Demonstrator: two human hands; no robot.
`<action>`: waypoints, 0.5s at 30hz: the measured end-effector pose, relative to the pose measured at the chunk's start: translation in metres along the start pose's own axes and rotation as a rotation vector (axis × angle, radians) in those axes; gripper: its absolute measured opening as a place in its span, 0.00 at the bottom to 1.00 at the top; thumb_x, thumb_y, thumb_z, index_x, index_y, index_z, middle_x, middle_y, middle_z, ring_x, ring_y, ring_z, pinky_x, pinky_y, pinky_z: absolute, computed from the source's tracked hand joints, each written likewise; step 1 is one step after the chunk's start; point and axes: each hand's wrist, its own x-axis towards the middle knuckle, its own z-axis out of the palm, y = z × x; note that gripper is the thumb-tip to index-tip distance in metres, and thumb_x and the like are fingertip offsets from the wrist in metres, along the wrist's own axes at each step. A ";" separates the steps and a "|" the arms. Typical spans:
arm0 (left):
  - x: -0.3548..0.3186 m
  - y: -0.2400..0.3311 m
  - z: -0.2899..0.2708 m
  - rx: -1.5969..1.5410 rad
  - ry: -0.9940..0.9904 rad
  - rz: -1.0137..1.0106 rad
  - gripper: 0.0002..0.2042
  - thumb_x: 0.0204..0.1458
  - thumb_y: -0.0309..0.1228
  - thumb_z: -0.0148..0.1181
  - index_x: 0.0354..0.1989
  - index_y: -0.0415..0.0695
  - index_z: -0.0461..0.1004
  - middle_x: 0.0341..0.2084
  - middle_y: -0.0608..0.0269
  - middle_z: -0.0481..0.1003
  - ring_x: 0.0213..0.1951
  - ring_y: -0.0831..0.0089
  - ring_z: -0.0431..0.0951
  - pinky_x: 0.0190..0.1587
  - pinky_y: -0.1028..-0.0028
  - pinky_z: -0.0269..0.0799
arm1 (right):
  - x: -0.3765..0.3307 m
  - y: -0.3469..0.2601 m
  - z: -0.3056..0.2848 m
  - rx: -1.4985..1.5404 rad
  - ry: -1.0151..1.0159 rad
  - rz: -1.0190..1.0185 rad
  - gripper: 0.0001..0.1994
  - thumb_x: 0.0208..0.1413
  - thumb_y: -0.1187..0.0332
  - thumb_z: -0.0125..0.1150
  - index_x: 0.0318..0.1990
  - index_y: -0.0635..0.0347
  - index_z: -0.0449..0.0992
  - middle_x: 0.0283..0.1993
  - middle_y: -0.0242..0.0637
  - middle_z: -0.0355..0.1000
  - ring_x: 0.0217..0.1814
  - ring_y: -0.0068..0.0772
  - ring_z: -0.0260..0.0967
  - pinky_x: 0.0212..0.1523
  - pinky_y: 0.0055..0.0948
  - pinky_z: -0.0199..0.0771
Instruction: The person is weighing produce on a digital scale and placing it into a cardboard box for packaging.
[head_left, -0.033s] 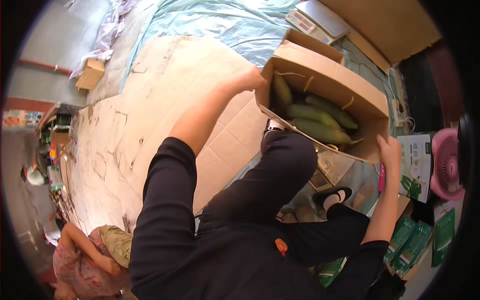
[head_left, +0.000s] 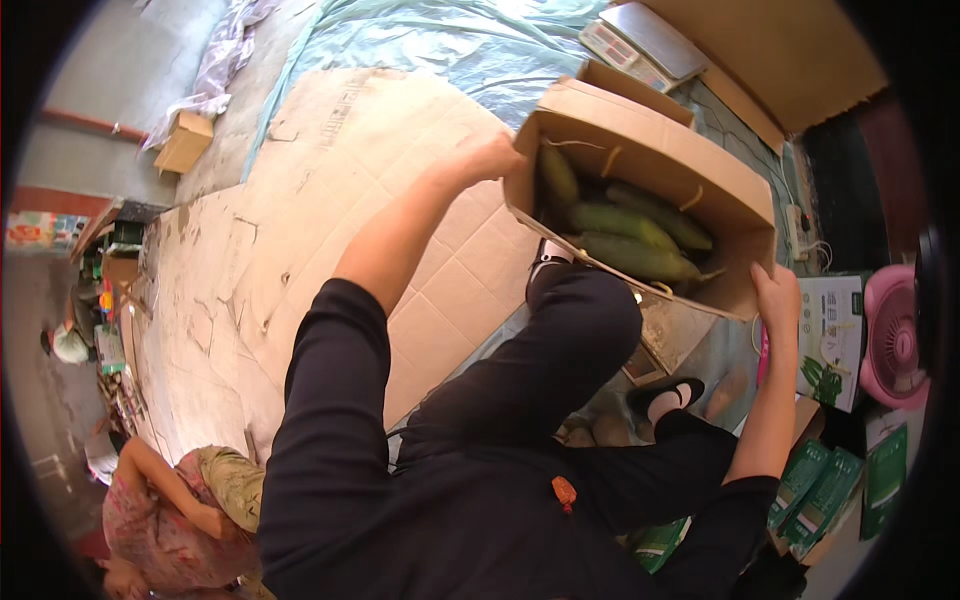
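Observation:
An open cardboard box (head_left: pixel 655 128) is tilted in front of me, its inside facing me. Several long green vegetables (head_left: pixel 632 254) lie in it, gourd- or cucumber-like; I cannot make out their exact kind. Short pale cords show along the box's sides. My left hand (head_left: pixel 494 158) grips the box's left end, fingers closed around the edge. At the lower right corner, my right hand (head_left: pixel 777 296) holds the other end, its thumb on the near side. The fingers behind the cardboard are hidden.
Flattened cardboard (head_left: pixel 380 200) covers the floor at left, with blue plastic sheeting (head_left: pixel 430 45) beyond. A scale (head_left: pixel 640 45) stands behind the box. To the right are a pink fan (head_left: pixel 893 337) and green packages (head_left: pixel 815 490). Another person (head_left: pixel 170 515) is at lower left.
The box and both hands have shifted slightly left and up in the picture. My grip on the box is the same.

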 end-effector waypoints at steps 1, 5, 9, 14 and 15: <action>-0.008 -0.025 -0.010 0.209 0.017 0.181 0.17 0.48 0.41 0.50 0.29 0.40 0.79 0.28 0.49 0.78 0.31 0.57 0.79 0.36 0.62 0.74 | 0.008 -0.020 0.007 -0.001 0.014 -0.059 0.18 0.49 0.55 0.55 0.34 0.63 0.77 0.30 0.53 0.72 0.35 0.57 0.70 0.35 0.43 0.66; -0.054 -0.117 -0.024 0.137 0.235 0.133 0.17 0.50 0.42 0.47 0.32 0.42 0.78 0.31 0.45 0.76 0.36 0.48 0.76 0.41 0.57 0.71 | 0.026 -0.107 0.047 -0.006 -0.028 -0.131 0.17 0.49 0.54 0.56 0.35 0.59 0.77 0.32 0.51 0.73 0.37 0.55 0.70 0.36 0.45 0.68; -0.123 -0.202 -0.017 -0.070 0.309 -0.148 0.19 0.50 0.45 0.50 0.37 0.42 0.77 0.33 0.43 0.76 0.39 0.46 0.75 0.41 0.57 0.70 | 0.030 -0.195 0.095 -0.165 -0.145 -0.270 0.14 0.50 0.55 0.58 0.34 0.55 0.79 0.36 0.46 0.75 0.40 0.50 0.72 0.39 0.43 0.71; -0.231 -0.302 0.020 -0.141 0.387 -0.426 0.20 0.48 0.44 0.54 0.32 0.36 0.76 0.26 0.39 0.75 0.34 0.45 0.76 0.36 0.57 0.70 | 0.010 -0.290 0.163 -0.350 -0.393 -0.454 0.15 0.51 0.53 0.57 0.35 0.54 0.80 0.38 0.38 0.76 0.43 0.39 0.74 0.42 0.36 0.74; -0.252 -0.320 0.030 -0.135 0.370 -0.506 0.20 0.48 0.44 0.54 0.31 0.35 0.76 0.23 0.39 0.74 0.32 0.46 0.77 0.34 0.57 0.69 | 0.004 -0.306 0.180 -0.390 -0.494 -0.501 0.16 0.52 0.53 0.57 0.34 0.55 0.80 0.39 0.38 0.76 0.43 0.37 0.75 0.41 0.35 0.75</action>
